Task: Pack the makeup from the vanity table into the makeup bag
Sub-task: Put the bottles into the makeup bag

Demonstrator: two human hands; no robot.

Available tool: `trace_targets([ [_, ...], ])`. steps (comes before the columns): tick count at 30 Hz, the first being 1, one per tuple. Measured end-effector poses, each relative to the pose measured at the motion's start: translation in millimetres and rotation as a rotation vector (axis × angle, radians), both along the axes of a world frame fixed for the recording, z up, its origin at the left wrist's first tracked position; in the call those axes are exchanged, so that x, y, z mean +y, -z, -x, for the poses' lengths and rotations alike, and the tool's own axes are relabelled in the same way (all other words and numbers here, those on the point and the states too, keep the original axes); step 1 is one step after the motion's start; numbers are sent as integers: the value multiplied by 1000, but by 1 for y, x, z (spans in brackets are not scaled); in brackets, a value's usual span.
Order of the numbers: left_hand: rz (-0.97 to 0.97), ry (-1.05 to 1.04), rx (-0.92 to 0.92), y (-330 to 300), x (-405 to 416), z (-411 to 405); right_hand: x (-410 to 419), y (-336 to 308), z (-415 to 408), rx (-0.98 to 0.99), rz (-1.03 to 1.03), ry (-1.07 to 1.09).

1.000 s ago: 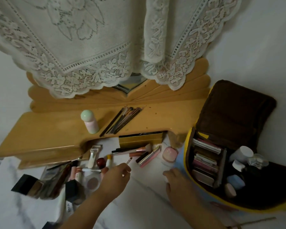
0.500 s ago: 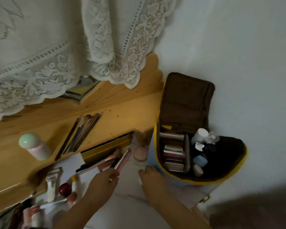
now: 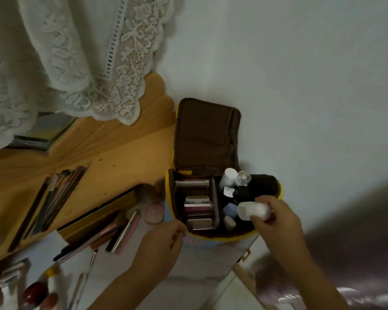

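Note:
The brown makeup bag [image 3: 207, 139] with a yellow rim stands open at the table's right end, its lid flipped up against the wall. Palettes [image 3: 198, 205] fill its left compartment, small bottles [image 3: 227, 179] its right. My right hand [image 3: 278, 222] holds a white bottle [image 3: 253, 211] lying sideways over the right compartment. My left hand [image 3: 160, 245] is by the bag's front left rim, fingers curled round something thin that I cannot make out. Loose pencils and tubes [image 3: 121, 233] lie on the white tabletop to the left.
A row of brushes [image 3: 54, 195] lies on the wooden shelf. A pink round compact [image 3: 154, 213] sits beside the bag. A yellow box [image 3: 99, 214] lies under the shelf. Lace cloth [image 3: 87, 63] hangs over the mirror. More cosmetics [image 3: 35, 294] crowd the bottom left.
The view has swung right. My right hand rose from the tabletop with the white bottle to above the bag. My left hand moved right to the bag's front rim.

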State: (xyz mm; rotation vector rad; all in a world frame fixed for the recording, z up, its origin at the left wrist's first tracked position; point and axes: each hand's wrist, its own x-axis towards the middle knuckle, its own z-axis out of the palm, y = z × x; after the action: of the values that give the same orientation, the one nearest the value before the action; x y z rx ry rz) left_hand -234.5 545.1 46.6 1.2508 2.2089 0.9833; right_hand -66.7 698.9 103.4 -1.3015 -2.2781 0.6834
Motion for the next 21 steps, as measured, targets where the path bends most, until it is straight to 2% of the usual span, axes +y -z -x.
trace_targets([
  [5,-45,181,77,1,37,-26,22,3,-4,-146,-26,-73],
  [9,-21,348,214,9,69,-36,31,10,6,-252,-64,-114],
  [15,223,517,526,16,102,-39,42,9,17,-388,-84,-164],
  [18,336,576,496,20,107,-31,48,5,17,-441,-64,-135],
  [21,393,526,516,16,109,-27,52,3,18,-550,-30,-166],
])
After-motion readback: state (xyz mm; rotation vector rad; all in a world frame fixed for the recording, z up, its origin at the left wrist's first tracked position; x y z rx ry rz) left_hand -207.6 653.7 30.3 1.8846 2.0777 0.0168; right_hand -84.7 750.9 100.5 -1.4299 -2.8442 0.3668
